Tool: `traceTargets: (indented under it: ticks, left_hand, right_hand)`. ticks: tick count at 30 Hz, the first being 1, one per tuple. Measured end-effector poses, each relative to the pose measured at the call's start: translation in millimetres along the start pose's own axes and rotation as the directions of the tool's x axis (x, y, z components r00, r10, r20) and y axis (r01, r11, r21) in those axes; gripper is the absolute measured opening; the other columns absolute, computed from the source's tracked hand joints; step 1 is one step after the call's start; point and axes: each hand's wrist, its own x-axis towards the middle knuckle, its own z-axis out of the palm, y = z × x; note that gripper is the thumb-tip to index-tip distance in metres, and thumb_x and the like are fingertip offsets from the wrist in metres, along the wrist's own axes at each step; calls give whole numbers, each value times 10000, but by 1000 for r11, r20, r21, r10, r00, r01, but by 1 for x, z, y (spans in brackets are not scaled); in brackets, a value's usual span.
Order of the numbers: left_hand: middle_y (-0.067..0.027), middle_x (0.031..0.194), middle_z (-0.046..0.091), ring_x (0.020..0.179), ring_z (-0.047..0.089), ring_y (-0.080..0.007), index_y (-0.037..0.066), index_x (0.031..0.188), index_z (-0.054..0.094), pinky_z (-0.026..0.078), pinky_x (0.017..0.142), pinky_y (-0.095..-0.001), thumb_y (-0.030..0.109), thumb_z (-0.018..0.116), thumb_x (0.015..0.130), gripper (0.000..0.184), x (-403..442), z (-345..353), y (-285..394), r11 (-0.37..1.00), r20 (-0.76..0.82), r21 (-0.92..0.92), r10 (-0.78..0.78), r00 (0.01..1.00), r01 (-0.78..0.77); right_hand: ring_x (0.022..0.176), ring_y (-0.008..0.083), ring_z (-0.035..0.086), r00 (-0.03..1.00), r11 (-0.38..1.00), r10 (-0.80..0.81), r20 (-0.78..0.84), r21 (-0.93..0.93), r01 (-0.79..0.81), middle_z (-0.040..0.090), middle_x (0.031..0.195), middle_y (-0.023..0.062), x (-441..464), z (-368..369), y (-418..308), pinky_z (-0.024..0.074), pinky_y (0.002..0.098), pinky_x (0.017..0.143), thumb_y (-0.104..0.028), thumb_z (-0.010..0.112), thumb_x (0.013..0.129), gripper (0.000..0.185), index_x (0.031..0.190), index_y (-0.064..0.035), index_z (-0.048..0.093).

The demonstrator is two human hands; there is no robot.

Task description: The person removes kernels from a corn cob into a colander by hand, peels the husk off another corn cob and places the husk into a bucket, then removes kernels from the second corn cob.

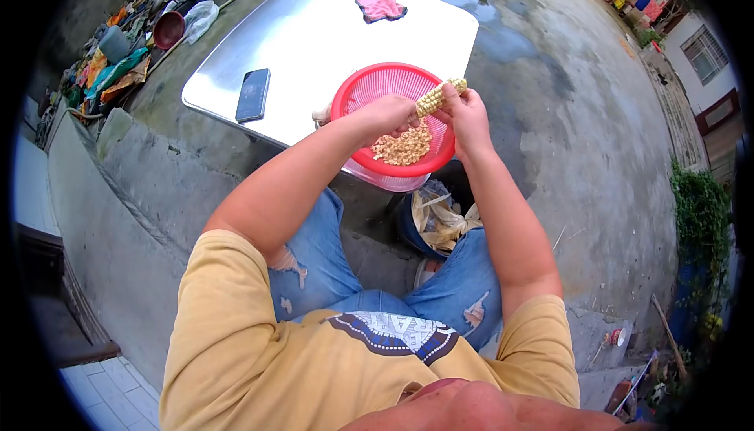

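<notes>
A pale yellow corn cob is held tilted over a red plastic basket, with rows of kernels still showing on it. My left hand is closed at the cob's lower left end, its fingertips partly hidden. At the upper right end, my right hand grips the cob between thumb and fingers. Below my hands, loose corn kernels lie in a heap at the bottom of the basket. The basket rests at the near corner of a shiny metal table.
A smartphone and a pink cloth lie on the table. Between my knees and the table stands a dark bucket holding dry husks. A pile of bags and basins lies at the far left.
</notes>
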Motion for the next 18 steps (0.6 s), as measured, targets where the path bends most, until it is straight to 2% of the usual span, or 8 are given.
traceTargets:
  ticks: [2, 5, 11, 14, 17, 18]
  left_hand:
    - [-33, 801, 585, 676, 501, -130, 5, 1014, 671, 444, 638, -287, 173, 489, 964, 253, -3, 5, 4, 1000, -41, 1, -7, 999, 7]
    - [-24, 813, 573, 683, 485, -124, 14, 1019, 666, 437, 633, -288, 252, 500, 1017, 290, -4, 8, 8, 999, -70, -39, -17, 997, 14]
    - [-1, 850, 547, 702, 458, -92, 41, 1048, 643, 420, 602, -258, 436, 477, 1080, 430, 5, 3, -5, 999, 26, 44, 8, 1000, -9]
    - [2, 856, 535, 696, 448, -81, 43, 1053, 634, 407, 591, -243, 418, 494, 1076, 401, 10, 1, -10, 1000, 25, -21, -11, 1000, 11]
    - [-3, 878, 546, 704, 463, -98, 52, 1053, 628, 415, 598, -252, 341, 471, 1082, 330, 11, -2, -10, 999, 50, -44, -29, 998, 31]
    - [-4, 881, 551, 705, 470, -105, 55, 1051, 627, 421, 601, -260, 323, 456, 1078, 319, 8, 0, -5, 998, 20, 47, -41, 999, 40]
  right_hand:
    - [990, 198, 676, 1000, 1000, -6, -2, -1, 6, 639, 1112, 138, 0, 1, -1, 591, 342, 881, -251, 684, 995, 425, 1219, 53, 491]
    - [990, 197, 675, 1000, 1000, -23, -3, 2, 23, 639, 1111, 138, -1, 2, -4, 593, 341, 880, -246, 681, 997, 416, 1215, 54, 493]
    - [997, 205, 675, 1000, 1000, -4, 9, -22, 4, 636, 1111, 142, -4, 3, -4, 601, 339, 873, -237, 682, 997, 410, 1208, 60, 494]
    - [995, 198, 676, 1000, 999, 2, 14, -36, -2, 637, 1111, 132, -4, 2, -2, 602, 338, 869, -255, 686, 995, 409, 1205, 45, 503]
    - [983, 182, 677, 1000, 999, 7, 15, -43, -6, 644, 1104, 108, -2, 1, 1, 599, 330, 862, -295, 694, 991, 407, 1198, 11, 523]
    - [983, 183, 677, 1000, 999, 9, 16, -45, -8, 644, 1105, 109, -2, 0, 1, 600, 331, 858, -296, 693, 992, 408, 1200, 12, 523]
